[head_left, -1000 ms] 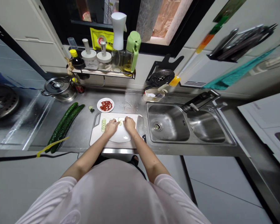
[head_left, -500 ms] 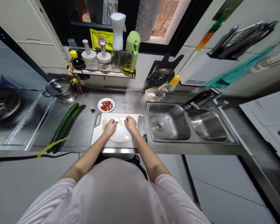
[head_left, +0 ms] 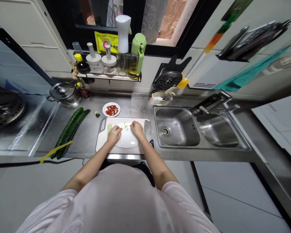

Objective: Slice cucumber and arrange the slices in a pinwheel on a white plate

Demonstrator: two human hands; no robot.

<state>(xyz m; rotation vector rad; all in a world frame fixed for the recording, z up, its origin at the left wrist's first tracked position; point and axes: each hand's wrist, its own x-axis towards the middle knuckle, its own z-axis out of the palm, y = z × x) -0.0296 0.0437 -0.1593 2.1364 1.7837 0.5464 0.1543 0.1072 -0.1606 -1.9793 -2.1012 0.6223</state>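
Observation:
Thin cucumber slices (head_left: 126, 125) lie in a small curved arrangement near the far end of a white plate (head_left: 127, 141). The plate rests on a light cutting board (head_left: 101, 141). My left hand (head_left: 114, 135) is at the plate's left side, fingers pinched together by the slices; what lies between them is too small to make out. From the right, my right hand (head_left: 136, 130) reaches over the plate, its fingertips closed on the edge of a slice. A row of overlapping cucumber slices (head_left: 109, 128) sits on the board left of the plate.
Two whole cucumbers (head_left: 71, 131) lie to the left. Behind the board stands a small plate of red bits (head_left: 112, 110), with cucumber scraps (head_left: 96, 113) beside it. A knife handle (head_left: 151, 143) shows right of the board, near the double sink (head_left: 177, 127). A lidded pot (head_left: 65, 94) stands back left.
Both hands stay over the plate with only small finger movements around the slices. The whole view has shifted slightly.

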